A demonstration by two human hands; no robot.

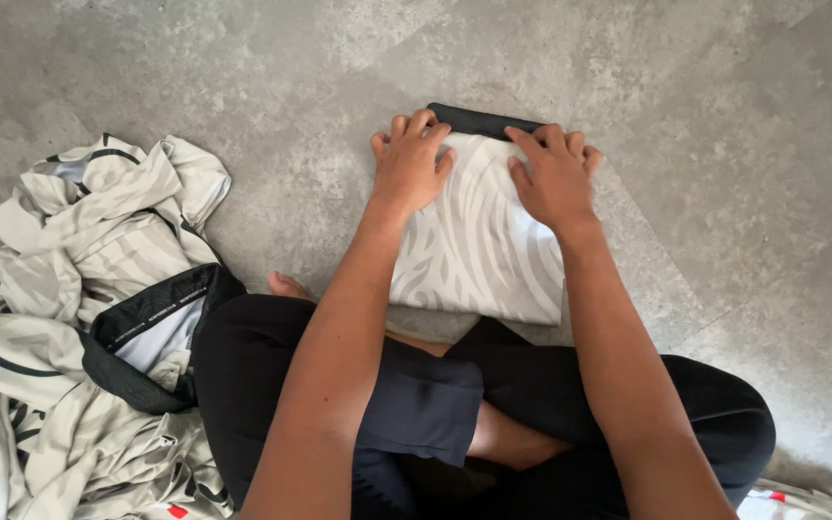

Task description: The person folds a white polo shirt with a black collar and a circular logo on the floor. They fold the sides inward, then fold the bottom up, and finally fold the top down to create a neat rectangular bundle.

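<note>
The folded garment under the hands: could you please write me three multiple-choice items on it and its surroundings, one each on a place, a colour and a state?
1. Where does the heap of unfolded garments lie?
A. On the person's left
B. Beyond the folded garment
C. On the person's lap

2. What colour is the band along the far edge of the folded garment?
A. Red
B. Black
C. Yellow

3. How do the left hand and right hand stand?
A. Both clenched in the air
B. One holds a hanger
C. Both flat on the cloth

Answers:
1. A, the crumpled pile sits on the grey floor beside the left knee.
2. B, a dark strip shows past the fingertips.
3. C, open palms press on the garment's far end.
</note>
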